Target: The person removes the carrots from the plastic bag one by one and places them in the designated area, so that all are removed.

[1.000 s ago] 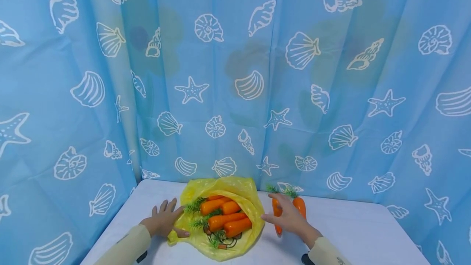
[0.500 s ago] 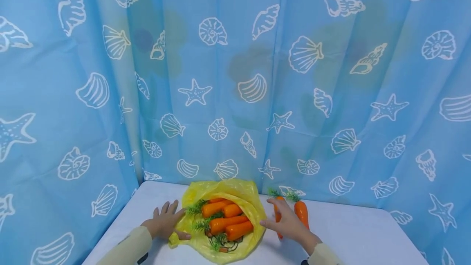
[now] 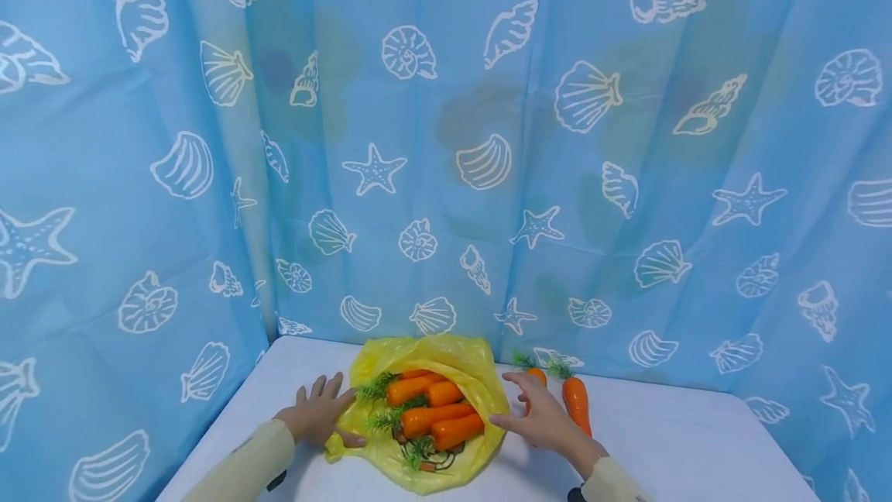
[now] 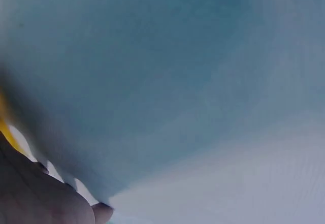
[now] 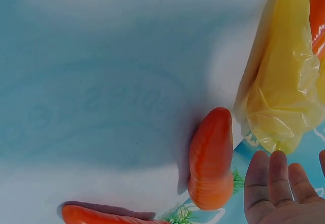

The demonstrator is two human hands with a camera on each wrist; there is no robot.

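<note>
Between left hand (image 3: 315, 414) and right hand (image 3: 538, 414) lies a thin yellow plastic bag (image 3: 456, 347), gaping, with several glossy orange carrots (image 3: 433, 418) inside. Left fingers spread at its edge. Right fingers extend, gripping nothing. Two loose orange green-topped carrots (image 3: 576, 401): one partly behind right hand, one just right of it. Risk: a sideways brush might roll the nearer; tugging slack film might collapse the mouth.

A white, flat-topped table (image 3: 669, 444) carries an open, crumpled yellow plastic bag (image 3: 446, 350) left of its middle. To the bag's right lies a tapered, glossy orange carrot with feathery green leaves (image 5: 209, 163); farther right, a second such carrot (image 3: 577, 401) lies near it, both leafy ends toward the far edge.
</note>
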